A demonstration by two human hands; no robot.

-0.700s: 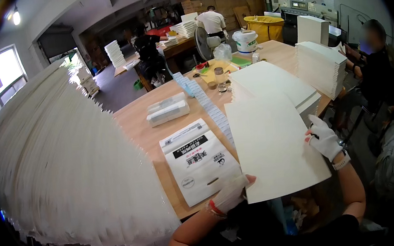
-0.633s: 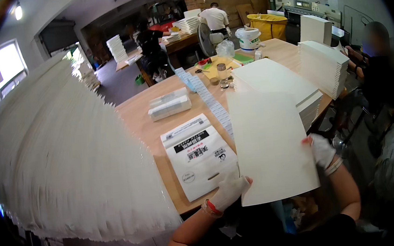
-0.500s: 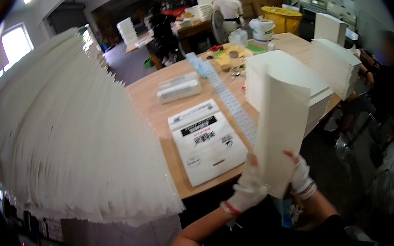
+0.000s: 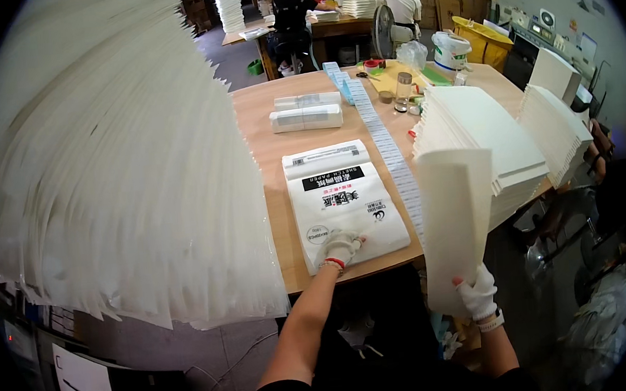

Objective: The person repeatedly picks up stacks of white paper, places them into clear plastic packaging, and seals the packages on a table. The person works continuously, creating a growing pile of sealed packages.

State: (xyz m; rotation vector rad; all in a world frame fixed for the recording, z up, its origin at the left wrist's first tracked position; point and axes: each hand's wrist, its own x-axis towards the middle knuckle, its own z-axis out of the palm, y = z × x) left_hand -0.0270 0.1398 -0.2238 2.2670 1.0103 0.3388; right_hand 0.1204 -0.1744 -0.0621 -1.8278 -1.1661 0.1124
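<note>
My left hand [image 4: 342,248], in a white glove with bare fingertips, rests on the near part of a flat printed white plastic bag [image 4: 345,219]. Its fingers point forward and to the right, with nothing visibly gripped. At the right, my right hand [image 4: 478,294], gloved the same way, is closed round the lower right side of a curved sheaf of white paper [image 4: 457,227]. The sheaf stands upright beside the table's front edge, its bottom below table level. How many sheets it has cannot be made out.
A huge fanned paper stack [image 4: 117,168] fills the left. Rolled plastic bags [image 4: 306,118] and a long label strip [image 4: 382,137] lie on the table [image 4: 252,100]. Thick paper stacks [image 4: 482,125] stand right, near a glass jar [image 4: 403,92] and white bucket [image 4: 451,51]. Other people work nearby.
My left hand has let go of the paper sheaf and moved left onto the printed bag. My right hand keeps the sheaf, now alone. The view has shifted.
</note>
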